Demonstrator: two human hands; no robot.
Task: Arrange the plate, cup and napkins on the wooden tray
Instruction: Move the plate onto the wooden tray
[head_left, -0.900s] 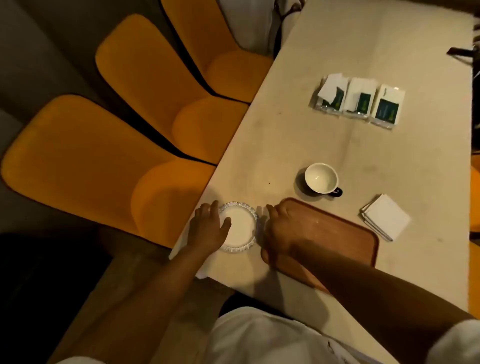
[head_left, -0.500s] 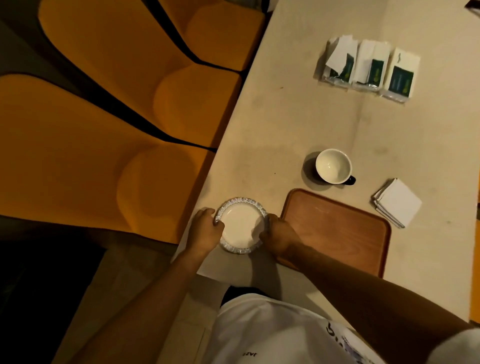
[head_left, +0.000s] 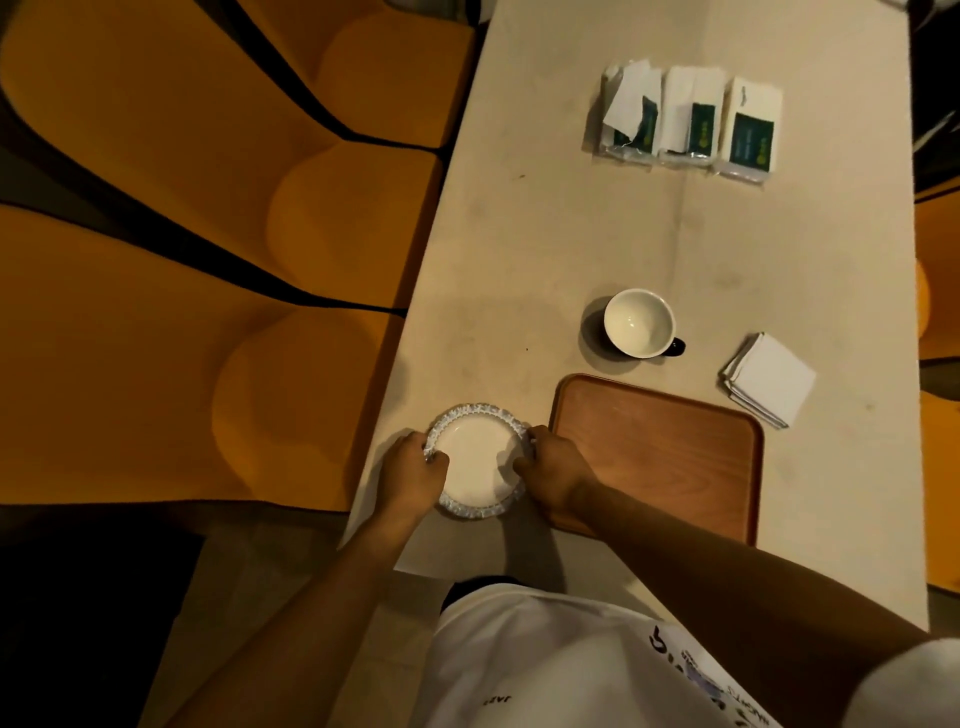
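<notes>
1. Gripping the plate (head_left: 478, 460) from both sides, the left hand (head_left: 410, 475) and the right hand (head_left: 556, 470) each have their fingers curled closed over its patterned rim, thumbs on the top edge.
2. The plate is white with a blue-grey scalloped border and sits at the near left corner of the tabletop (head_left: 519, 260), just beside the left edge of the wooden tray (head_left: 670, 457); whether it is lifted clear of the surface cannot be told.
3. The tray is bare, reddish-brown with rounded corners; the right wrist crosses its near left corner.
4. The cup (head_left: 640, 323), white inside with a dark handle pointing right, stands upright on the tabletop just beyond the tray's far edge.
5. A small stack of folded white napkins (head_left: 769, 379) lies off the tray's far right corner, near it but apart.
6. Three clear-wrapped napkin packs (head_left: 691, 124) lie side by side further up, each with a dark green label; the print on the labels is too small to read.
7. The person's white shirt (head_left: 545, 670) carries dark lettering that is upside down and partly cut off; it cannot be read with confidence.
8. The tabletop is pale beige, long and narrow, with faint smudges.
9. Orange upholstered seats (head_left: 208, 260) run along its left side, and the room is dimly lit.
</notes>
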